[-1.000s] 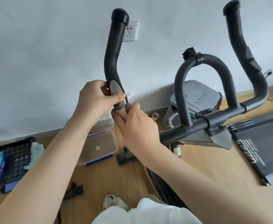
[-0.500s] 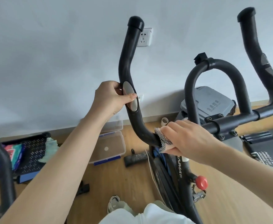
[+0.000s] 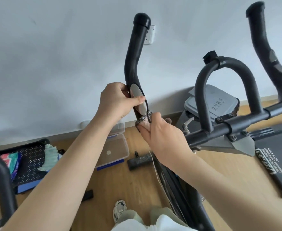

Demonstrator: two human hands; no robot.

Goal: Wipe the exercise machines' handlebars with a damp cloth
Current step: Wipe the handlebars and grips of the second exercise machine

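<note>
The exercise bike's black handlebar has a left horn (image 3: 134, 64) rising before the wall, a centre loop (image 3: 227, 64) and a right horn (image 3: 268, 52). My left hand (image 3: 116, 100) grips the left horn, thumb across its silver oval sensor plate (image 3: 136, 93). Just below that plate, my right hand (image 3: 165, 135) holds a black-and-white patterned cloth (image 3: 142, 120) wrapped around the bar at the bend.
A grey lidded bin (image 3: 220, 100) stands behind the bar. On the wooden floor lie a clear plastic box (image 3: 116, 150), a black foam grip (image 3: 140, 160) and a black perforated basket (image 3: 31, 162) with cloths. A treadmill (image 3: 275, 150) is at right, another black frame (image 3: 1, 180) at left.
My right hand slid the cloth from the lower bend back up the left horn to just under the sensor plate. My left hand kept its grip.
</note>
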